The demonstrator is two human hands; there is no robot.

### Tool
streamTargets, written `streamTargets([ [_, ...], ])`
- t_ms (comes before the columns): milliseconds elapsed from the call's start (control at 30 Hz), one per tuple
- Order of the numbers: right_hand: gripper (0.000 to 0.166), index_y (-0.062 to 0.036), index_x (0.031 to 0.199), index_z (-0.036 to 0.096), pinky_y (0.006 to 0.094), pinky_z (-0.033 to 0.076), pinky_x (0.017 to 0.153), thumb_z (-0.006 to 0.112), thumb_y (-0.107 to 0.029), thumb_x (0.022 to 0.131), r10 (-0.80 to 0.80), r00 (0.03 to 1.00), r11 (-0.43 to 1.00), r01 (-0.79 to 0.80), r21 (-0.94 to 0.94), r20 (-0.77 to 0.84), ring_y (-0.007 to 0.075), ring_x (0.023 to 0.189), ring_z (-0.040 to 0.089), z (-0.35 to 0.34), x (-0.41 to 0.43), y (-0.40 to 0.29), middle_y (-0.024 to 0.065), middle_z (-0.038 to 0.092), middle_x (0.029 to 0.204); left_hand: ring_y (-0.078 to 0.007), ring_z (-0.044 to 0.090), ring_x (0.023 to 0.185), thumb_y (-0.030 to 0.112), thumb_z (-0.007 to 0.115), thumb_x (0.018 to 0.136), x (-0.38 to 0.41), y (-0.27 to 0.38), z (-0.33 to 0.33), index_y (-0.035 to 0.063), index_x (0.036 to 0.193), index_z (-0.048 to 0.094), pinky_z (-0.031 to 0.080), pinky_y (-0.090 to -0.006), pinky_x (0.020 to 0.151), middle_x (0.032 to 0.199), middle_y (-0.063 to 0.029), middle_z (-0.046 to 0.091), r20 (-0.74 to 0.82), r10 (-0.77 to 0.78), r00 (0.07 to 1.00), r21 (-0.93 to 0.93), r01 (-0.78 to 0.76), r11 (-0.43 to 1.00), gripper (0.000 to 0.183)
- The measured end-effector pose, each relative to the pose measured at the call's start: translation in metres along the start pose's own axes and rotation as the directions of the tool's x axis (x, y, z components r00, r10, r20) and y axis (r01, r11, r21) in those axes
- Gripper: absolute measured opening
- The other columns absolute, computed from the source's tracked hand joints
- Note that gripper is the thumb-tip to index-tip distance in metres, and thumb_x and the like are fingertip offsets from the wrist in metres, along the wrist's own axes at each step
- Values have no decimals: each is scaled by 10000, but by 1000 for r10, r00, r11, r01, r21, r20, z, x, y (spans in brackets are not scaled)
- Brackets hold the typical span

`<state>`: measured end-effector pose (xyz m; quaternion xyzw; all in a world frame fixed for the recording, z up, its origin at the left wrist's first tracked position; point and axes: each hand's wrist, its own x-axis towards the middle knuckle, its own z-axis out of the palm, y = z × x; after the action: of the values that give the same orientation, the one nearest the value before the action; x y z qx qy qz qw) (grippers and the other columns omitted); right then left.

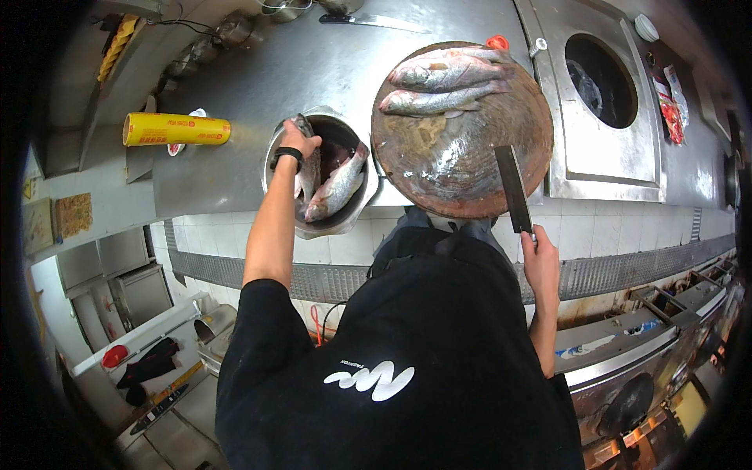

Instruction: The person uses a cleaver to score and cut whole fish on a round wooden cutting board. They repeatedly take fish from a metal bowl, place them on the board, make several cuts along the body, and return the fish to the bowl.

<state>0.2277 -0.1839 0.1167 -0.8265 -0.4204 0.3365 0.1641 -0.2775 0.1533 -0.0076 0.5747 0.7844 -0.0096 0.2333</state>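
Note:
My left hand (298, 142) reaches into a metal basin (371, 183) and grips a whole fish (309, 175) near one end. Beside that fish, a second silvery fish (339, 183) leans against the basin's inner wall. In my right hand (539, 261) is the handle of a cleaver (513, 187), its blade lying over the right front part of a round wooden chopping block (432, 170). Several fish lie side by side at the back of the block, the nearest fish (437, 101) and a larger fish (449, 74) among them. The block's surface looks wet.
A long knife (376, 22) rests at the back of the steel counter (252, 88). To the left lies a yellow roll of kitchen wrap (176, 129). A tomato piece (497, 42) sits at the block's far edge. On the right is a steel unit with a round opening (602, 82).

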Motion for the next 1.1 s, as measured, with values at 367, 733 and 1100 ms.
streamTargets([
  [367, 235, -47, 1121, 662, 534, 498, 667, 647, -263, 1032, -73, 997, 994, 71, 81, 22, 481, 767, 685, -2, 14, 26, 238, 700, 768, -375, 722, 776, 338, 874, 796, 12, -59, -36, 10, 1346, 488, 582, -557, 595, 1024, -250, 702, 104, -409, 906, -320, 420, 849, 748],
  [733, 217, -55, 1128, 650, 535, 510, 677, 636, -249, 1033, -39, 998, 999, 40, -4, 40, 497, 800, 688, -8, 14, 17, 259, 703, 792, -317, 717, 1086, 319, 796, 802, 6, -71, 15, 56, 1164, 711, 539, -392, 984, 1135, -173, 757, 36, 55, 998, -111, -51, 993, 455],
  [1100, 234, -60, 1152, 653, 532, 519, 670, 626, -261, 1036, 33, 999, 997, -32, -74, 5, 496, 789, 695, 0, 2, -15, 262, 699, 782, -372, 640, 1263, 319, 890, 770, -24, 57, 21, 37, 1288, 619, 505, -493, 1066, 1339, -210, 674, 63, 110, 992, 350, -125, 928, 649],
])
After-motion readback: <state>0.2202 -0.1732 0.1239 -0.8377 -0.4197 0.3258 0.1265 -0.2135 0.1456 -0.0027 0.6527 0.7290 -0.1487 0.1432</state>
